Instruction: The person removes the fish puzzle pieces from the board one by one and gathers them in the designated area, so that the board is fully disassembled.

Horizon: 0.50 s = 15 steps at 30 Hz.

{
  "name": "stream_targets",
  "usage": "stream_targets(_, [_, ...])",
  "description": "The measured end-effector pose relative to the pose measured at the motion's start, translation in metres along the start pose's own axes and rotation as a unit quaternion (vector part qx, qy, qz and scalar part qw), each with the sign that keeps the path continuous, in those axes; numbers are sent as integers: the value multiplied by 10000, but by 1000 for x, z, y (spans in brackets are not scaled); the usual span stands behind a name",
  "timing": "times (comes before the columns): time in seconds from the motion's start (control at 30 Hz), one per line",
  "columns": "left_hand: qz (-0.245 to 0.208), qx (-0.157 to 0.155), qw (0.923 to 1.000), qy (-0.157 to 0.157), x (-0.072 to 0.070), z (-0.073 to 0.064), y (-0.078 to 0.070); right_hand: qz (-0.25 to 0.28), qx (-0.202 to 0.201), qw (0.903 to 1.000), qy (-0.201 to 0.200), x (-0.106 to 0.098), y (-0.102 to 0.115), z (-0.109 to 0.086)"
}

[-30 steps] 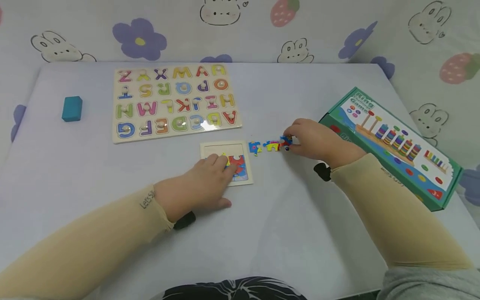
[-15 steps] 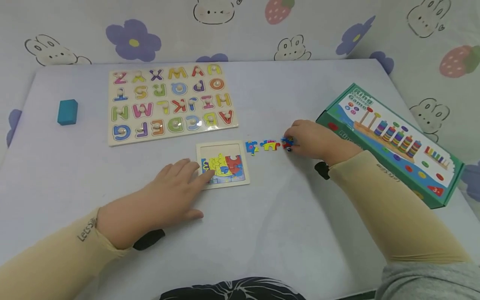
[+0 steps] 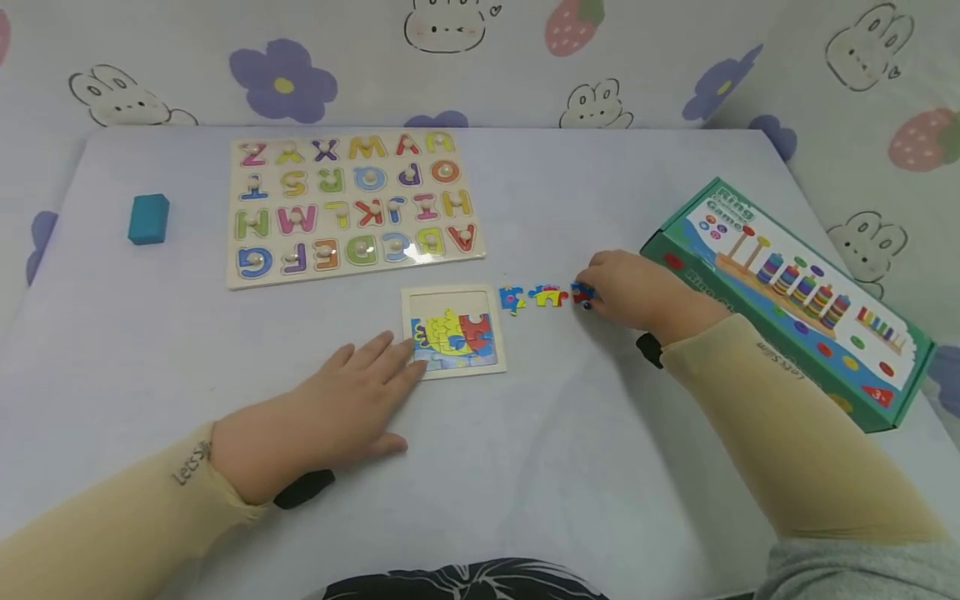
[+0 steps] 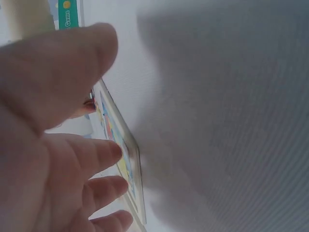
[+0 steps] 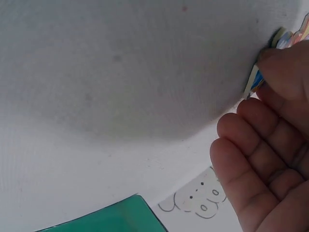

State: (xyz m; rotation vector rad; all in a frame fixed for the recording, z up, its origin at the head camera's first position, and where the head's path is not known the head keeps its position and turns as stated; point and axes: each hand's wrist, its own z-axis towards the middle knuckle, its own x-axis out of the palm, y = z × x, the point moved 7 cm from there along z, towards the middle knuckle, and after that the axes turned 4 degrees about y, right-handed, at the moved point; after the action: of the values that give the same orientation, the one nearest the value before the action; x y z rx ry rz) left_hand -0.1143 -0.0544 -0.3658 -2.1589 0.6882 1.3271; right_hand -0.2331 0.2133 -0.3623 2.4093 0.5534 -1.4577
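A small wooden jigsaw tray (image 3: 454, 291) lies mid-table, its lower part filled with yellow, red and blue pieces and its upper strip bare wood. My left hand (image 3: 337, 400) is spread flat, fingertips at the tray's left edge; the left wrist view shows those fingers (image 4: 104, 191) straight beside the rim. Right of the tray, two loose jigsaw pieces lie in a row: a blue one (image 3: 512, 298) and a yellow one (image 3: 547, 296). At the row's end my right hand (image 3: 633, 292) pinches a dark blue and red jigsaw piece (image 3: 581, 294) between thumb and finger, partly hidden by them.
Behind the tray lies an alphabet peg board (image 3: 356, 208) with coloured letters. A teal block (image 3: 148, 219) stands at the far left. The green ring game box (image 3: 795, 300) lies slantwise on the right, close to my right forearm.
My left hand has drawn back leftward off the tray, uncovering the pieces in it. My right hand stays at the dark blue and red piece, now slightly apart from the yellow one.
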Motion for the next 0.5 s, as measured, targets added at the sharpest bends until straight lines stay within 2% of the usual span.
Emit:
stream_targets(0.17, [25, -3, 9998, 211, 3, 1, -1, 8, 250, 9996, 120, -5, 5, -5])
stream_targets(0.27, [62, -22, 9996, 283, 2, 1, -1, 62, 346, 9994, -2, -20, 21, -9])
stream_targets(0.4, [103, -41, 9995, 294, 0, 1, 0, 126, -48, 9989, -438, -42, 69, -6])
stream_targets(0.5, [99, 1, 9996, 271, -1, 3, 1, 305, -480, 9969, -550, -48, 114, 1])
